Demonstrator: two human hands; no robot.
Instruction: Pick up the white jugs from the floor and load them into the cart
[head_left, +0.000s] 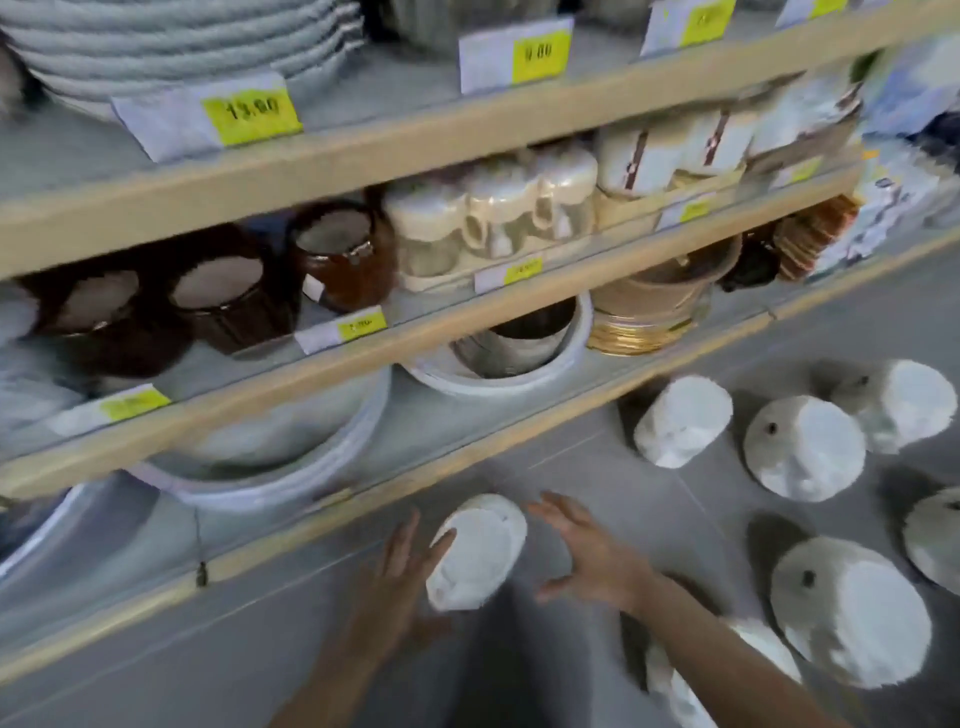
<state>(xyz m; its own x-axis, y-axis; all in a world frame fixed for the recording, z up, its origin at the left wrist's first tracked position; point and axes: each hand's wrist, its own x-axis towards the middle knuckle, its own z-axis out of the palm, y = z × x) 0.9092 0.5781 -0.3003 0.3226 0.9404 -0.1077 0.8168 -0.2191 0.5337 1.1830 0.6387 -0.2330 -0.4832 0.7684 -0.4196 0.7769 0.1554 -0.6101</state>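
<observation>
A white jug (478, 553) lies on the floor (597, 483) between both grips. The left hand (397, 582) touches the jug's side, fingers spread. The right hand (584, 553) hovers just beside the jug, spread wide.

The one head view looks steeply down, close on shop shelves (467, 332) and grey floor (597, 467).

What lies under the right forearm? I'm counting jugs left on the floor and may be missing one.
A white jug lies under the right forearm, which covers its middle; its handle and spout cannot be seen. Grey floor surrounds it.
</observation>
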